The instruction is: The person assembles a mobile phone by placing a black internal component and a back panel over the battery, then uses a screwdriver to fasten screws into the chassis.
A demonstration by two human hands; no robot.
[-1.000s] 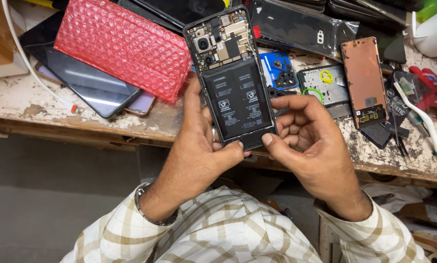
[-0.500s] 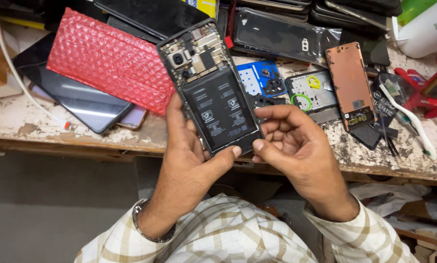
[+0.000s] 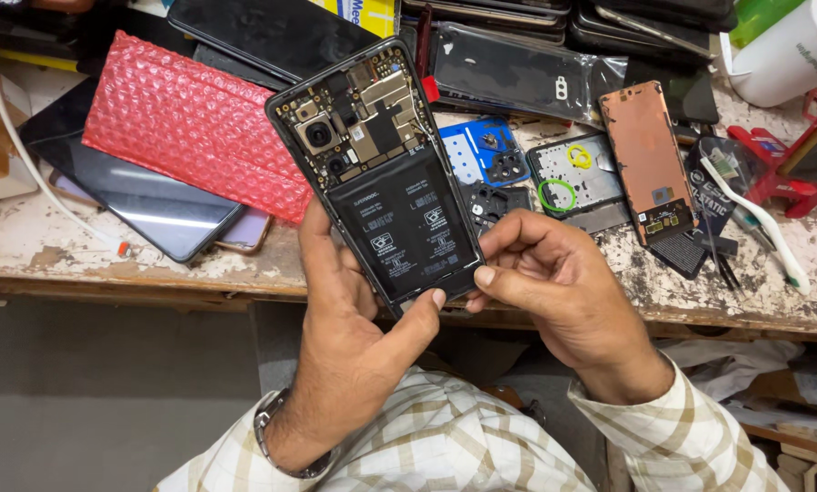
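Leftward the open phone (image 3: 385, 178) is tilting now, both hands' grip clamped on it, left hand (image 3: 354, 337) underneath, right hand (image 3: 554, 282) pinching its bottom; red bubble bag (image 3: 190, 123) lying upper left on the worktop (image 3: 25, 241).

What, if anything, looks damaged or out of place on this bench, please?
The phone held in the left hand and right hand has no back cover, baring its battery and circuit board. The workbench paint is chipped and stained.
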